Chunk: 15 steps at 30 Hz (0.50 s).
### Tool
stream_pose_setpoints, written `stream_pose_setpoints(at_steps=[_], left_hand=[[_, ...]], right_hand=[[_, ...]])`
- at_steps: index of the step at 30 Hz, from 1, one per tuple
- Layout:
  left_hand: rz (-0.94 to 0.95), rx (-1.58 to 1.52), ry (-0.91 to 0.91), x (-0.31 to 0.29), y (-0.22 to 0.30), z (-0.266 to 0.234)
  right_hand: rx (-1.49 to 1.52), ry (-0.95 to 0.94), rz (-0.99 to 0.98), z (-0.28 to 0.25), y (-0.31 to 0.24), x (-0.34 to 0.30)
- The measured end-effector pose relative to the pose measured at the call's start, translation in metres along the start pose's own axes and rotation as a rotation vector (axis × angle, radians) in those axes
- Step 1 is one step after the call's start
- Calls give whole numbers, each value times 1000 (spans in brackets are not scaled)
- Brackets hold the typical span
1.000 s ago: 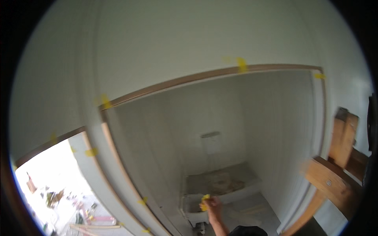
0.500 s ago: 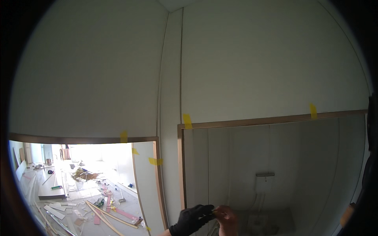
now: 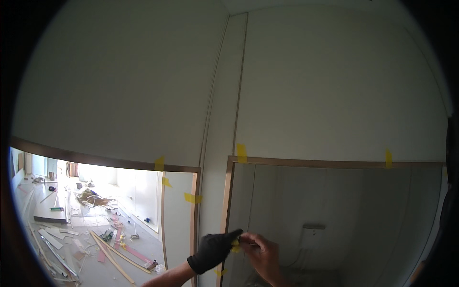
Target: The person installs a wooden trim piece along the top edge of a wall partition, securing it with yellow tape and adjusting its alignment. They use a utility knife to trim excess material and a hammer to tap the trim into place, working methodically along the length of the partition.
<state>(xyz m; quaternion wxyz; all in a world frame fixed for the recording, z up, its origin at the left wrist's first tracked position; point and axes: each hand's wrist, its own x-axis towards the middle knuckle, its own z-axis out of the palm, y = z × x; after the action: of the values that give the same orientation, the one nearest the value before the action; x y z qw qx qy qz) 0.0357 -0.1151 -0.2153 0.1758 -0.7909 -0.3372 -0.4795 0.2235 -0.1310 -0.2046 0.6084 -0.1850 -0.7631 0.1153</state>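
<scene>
My left hand [image 3: 214, 249], in a black glove, reaches up from the lower edge in front of the right-hand door frame [image 3: 226, 196]. My bare right hand [image 3: 264, 256] meets it at the fingertips. Both hands are closed in a pinch around a small piece of yellow tape [image 3: 235, 248], which hangs between them. Another yellow tape strip [image 3: 220, 273] sits on the upright of the frame just below. The fingers partly cover the tape, and its exact shape is hidden.
More yellow tape pieces [image 3: 242, 153] stick along both wooden frames. Through the left opening lies a floor strewn with wood strips [image 3: 112, 256], offcuts and a long white board [image 3: 50, 210]. Behind the right opening, a pale wall fixture [image 3: 314, 226] shows in a dim room.
Both hands have come higher and a little left, showing more of the forearms. The yellow tape between them shows more plainly. My view has tilted and shifted.
</scene>
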Motion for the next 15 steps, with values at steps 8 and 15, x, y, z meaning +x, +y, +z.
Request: stream_pose_setpoints(at_steps=[8, 15], left_hand=[[-217, -24, 397, 7, -194, 35], [-143, -14, 171, 45, -195, 150]], right_hand=[[-45, 55, -121, -9, -2, 2], [-192, 386, 38, -23, -21, -135]])
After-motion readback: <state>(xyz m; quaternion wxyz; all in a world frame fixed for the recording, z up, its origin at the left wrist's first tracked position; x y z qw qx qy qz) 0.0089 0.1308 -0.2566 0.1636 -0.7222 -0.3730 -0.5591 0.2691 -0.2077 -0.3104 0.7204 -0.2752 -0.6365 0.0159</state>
